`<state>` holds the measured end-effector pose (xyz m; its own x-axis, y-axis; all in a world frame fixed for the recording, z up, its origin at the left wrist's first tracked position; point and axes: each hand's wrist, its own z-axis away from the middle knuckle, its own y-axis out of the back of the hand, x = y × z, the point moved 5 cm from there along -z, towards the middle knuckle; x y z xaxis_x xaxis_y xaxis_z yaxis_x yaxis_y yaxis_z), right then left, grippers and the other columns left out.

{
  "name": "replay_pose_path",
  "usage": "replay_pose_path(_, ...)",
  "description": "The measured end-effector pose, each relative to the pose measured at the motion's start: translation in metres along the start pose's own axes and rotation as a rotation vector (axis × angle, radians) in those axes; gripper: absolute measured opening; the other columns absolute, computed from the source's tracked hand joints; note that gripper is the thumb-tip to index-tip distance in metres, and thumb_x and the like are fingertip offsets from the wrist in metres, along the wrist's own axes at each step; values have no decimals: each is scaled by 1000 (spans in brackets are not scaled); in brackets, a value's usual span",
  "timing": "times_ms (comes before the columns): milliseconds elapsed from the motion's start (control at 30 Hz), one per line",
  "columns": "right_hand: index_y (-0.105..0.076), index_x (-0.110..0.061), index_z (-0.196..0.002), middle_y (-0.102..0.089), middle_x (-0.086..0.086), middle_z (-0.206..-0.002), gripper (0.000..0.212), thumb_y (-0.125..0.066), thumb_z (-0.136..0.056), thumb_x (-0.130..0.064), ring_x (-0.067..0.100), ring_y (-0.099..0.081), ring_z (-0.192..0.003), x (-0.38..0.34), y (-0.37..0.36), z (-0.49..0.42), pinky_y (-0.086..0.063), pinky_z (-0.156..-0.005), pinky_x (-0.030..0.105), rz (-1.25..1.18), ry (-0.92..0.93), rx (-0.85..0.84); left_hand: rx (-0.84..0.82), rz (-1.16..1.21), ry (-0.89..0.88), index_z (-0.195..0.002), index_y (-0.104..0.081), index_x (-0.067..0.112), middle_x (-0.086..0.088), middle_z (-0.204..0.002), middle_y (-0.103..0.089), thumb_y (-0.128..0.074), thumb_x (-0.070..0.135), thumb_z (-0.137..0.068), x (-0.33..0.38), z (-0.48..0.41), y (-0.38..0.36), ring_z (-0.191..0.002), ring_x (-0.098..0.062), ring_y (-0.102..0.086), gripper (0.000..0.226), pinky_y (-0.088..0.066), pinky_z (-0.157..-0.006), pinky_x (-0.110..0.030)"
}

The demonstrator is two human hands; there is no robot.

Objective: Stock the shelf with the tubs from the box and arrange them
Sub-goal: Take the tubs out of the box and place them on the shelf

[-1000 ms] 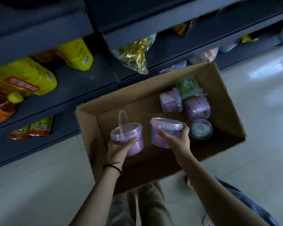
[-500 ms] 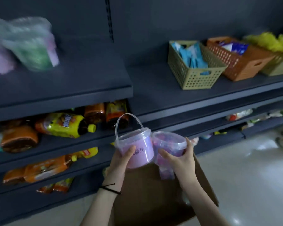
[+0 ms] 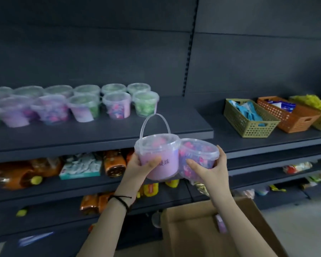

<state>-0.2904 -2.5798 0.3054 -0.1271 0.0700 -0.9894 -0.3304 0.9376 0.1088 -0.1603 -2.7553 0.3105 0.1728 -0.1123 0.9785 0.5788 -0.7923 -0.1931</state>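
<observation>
1. My left grip point(image 3: 139, 168) was curled round the pink tub point(image 3: 161, 160), with the thumb across the front label and the fingers behind. The tub stood upright, and its clear handle was raised over the lid.
2. My right grip point(image 3: 209, 173) was curled round the second tub point(image 3: 197, 154), which had clear walls and pink and blue pieces inside. The thumb lay on the front and the fingers wrapped the right side under the rim.
3. The two tubs touched side by side. Both were held in the air in front of the shelf point(image 3: 119, 134) edge, above the box point(image 3: 198, 232), and rested on nothing.
4. The shelf carried stocked tubs point(image 3: 117, 105) in two rows on its left part, with purple and green contents. Those at the far left were blurred.
5. The box stood open below my right forearm. A purple item showed against its inner wall, too hidden to identify.
6. On the neighbouring shelf to the right, a green basket point(image 3: 248, 120) stood just beside an orange basket point(image 3: 296, 119), both with packets inside.
7. The shelf below held orange bottles point(image 3: 115, 164) and a teal packet point(image 3: 80, 168).
8. A black cord point(image 3: 120, 200) circled my left wrist.
</observation>
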Motion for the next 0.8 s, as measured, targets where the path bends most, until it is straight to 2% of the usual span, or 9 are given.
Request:
replay_pose_path(67, -28, -30, -145, -47, -7, -137, 119, -88, -45, -54, 15, -50, -123, -15, -37, 15, -47, -102, 46, -22, 31, -28, 50, 5, -5, -112, -59, 22, 5, -106, -70, -81, 49, -43, 18, 9, 41, -98, -8, -66, 77, -51, -76, -18)
replay_pose_path(133, -28, -28, -145, -47, -6, -137, 113, -91, -53, -44, 16, -50, -123, -29, -72, 27, -46, -103, 46, -41, 55, -53, 100, -4, -21, -111, -59, 24, 4, -109, -70, -78, 48, -46, 34, 18, 79, -101, -9, -66, 72, -51, -80, -21)
replay_pose_path(200, -28, -26, -146, -46, -6, -138, 108, -91, -59, -35, 15, -48, -124, -42, -106, 36, -45, -105, 44, -52, 82, -82, 143, 4, -47, -110, -59, 25, 5, -107, -70, -77, 46, -45, 51, 27, 112, -97, -6, -67, 70, -52, -75, -18)
replay_pose_path(400, -25, -29, -147, -43, -15, -131, 108, -89, -61, -33, 8, -47, -120, -78, -201, 57, -44, -102, 33, -97, 135, -204, 244, -31, -110, -111, -56, 33, 11, -106, -69, -79, 44, -43, 97, 51, 198, -94, 0, -66, 73, -52, -71, -14)
replay_pose_path(533, -28, -28, -145, -47, -13, -128, 104, -89, -61, -32, 9, -49, -119, -91, -263, 61, -46, -102, 34, -118, 149, -291, 361, -46, -149, -108, -56, 31, 11, -105, -68, -83, 35, -44, 112, 52, 251, -90, 1, -67, 69, -52, -68, -14)
replay_pose_path(633, -29, -26, -145, -47, -12, -129, 103, -89, -62, -28, 9, -50, -118, -94, -300, 58, -44, -99, 29, -131, 165, -328, 465, -67, -165, -104, -57, 31, 14, -99, -68, -82, 38, -41, 117, 48, 283, -90, -2, -67, 69, -53, -68, -14)
replay_pose_path(733, -29, -26, -144, -47, -12, -129, 103, -90, -61, -26, 7, -49, -116, -95, -343, 50, -42, -92, 22, -125, 183, -375, 574, -90, -190, -115, -55, 25, 9, -108, -65, -87, 38, -42, 119, 36, 321, -97, -6, -65, 81, -54, -78, -22)
replay_pose_path(800, -31, -30, -141, -48, -14, -125, 99, -90, -61, -24, 7, -51, -115, -95, -371, 44, -44, -90, 21, -127, 180, -418, 655, -110, -213, -123, -47, 22, 12, -112, -60, -90, 25, -53, 122, 24, 347, -98, -1, -60, 82, -52, -81, -19)
